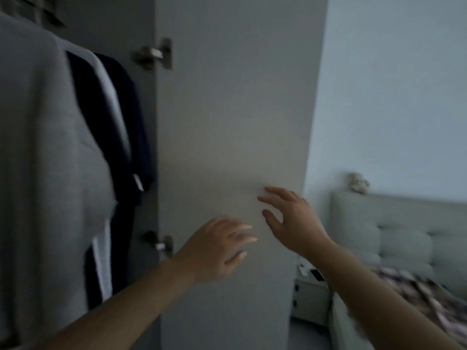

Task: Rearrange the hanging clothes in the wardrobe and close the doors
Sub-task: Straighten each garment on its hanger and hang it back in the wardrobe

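White laminate wardrobe door (227, 122) stands open, its inner face toward the camera, filling the middle of the view. Two metal hinges (155, 55) join its left edge to the wardrobe side, one high, one low.

Left of the door, inside the wardrobe: a light grey hanging garment (45, 147) nearest the camera, then a dark navy garment (86, 102), a pale bluish-white one (113, 102), and another dark navy one (134, 109) closest to the hinges. Hangers and rail blurred, not readable.

Left hand (217, 246) is in front of the lower door panel, fingers extended and loosely spread, grip released, holding nothing. Contact with the door cannot be told through motion blur.

Right hand (290, 218) is raised just beside it, higher and nearer the door's free edge, fingers spread and slightly bent, grip released. Fingertips (269, 190) lie at or just off the panel surface.

Right of the door: a pale wall, a grey-green tufted headboard (404, 223), a patterned blanket (417, 294) on the bed, a small light bedside cabinet (310, 301), and a small blurred object (357, 182) atop the headboard.
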